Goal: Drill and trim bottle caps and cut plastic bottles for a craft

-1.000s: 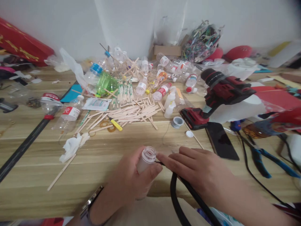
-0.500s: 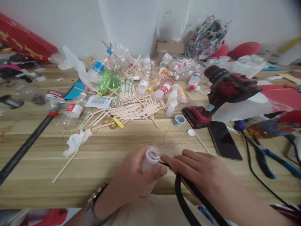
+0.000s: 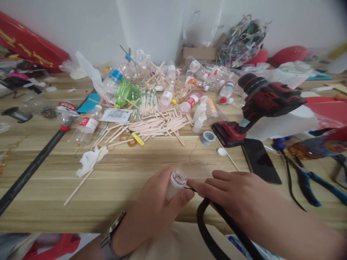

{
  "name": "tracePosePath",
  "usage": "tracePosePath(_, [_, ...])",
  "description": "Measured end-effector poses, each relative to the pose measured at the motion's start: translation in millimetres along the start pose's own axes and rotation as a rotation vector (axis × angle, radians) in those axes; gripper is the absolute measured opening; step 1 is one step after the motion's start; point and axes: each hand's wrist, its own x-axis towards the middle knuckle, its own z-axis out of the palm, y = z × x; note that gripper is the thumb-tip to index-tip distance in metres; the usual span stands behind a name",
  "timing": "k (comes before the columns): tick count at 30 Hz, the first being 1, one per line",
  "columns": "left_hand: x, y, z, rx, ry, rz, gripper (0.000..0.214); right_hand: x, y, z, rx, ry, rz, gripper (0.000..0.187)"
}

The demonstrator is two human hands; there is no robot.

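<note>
My left hand is wrapped round a small clear plastic bottle with its cap off, held at the near edge of the wooden table. A watch sits on that wrist. My right hand lies just right of the bottle, fingers pointing left and closed on a thin black tool whose tip touches the bottle's side below the neck. A thick black cord loops from under this hand toward me.
A red cordless drill lies at the right beside a dark phone and blue pliers. A pile of wooden sticks and several plastic bottles fill the middle. A white cap, a tissue and a black rod lie nearby.
The view shifted slightly; both hands stay together at the bottle, with the black cord loop drawn a little closer under my right hand.
</note>
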Motion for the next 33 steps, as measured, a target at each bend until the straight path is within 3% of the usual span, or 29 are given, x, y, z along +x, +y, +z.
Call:
tracePosePath(5, [0,0,2.0,0.093,0.023,0.01,0.031,-3,-6,16,-0.09,0.054,0.042,0.053])
tracePosePath(12, [4,-3,5.4,0.088,0.035,-0.017,0.035,-3,-14,46,-0.098,0.222,0.123,0.048])
tracePosePath(28, [8,-6,9.0,-0.091,0.004,-0.059,0.024,-5,-21,73,-0.054,0.356,0.199,0.042])
tracePosePath(33, [10,-7,8.8,-0.104,-0.003,-0.079,0.021,-1,-23,82,-0.058,0.386,0.219,0.053])
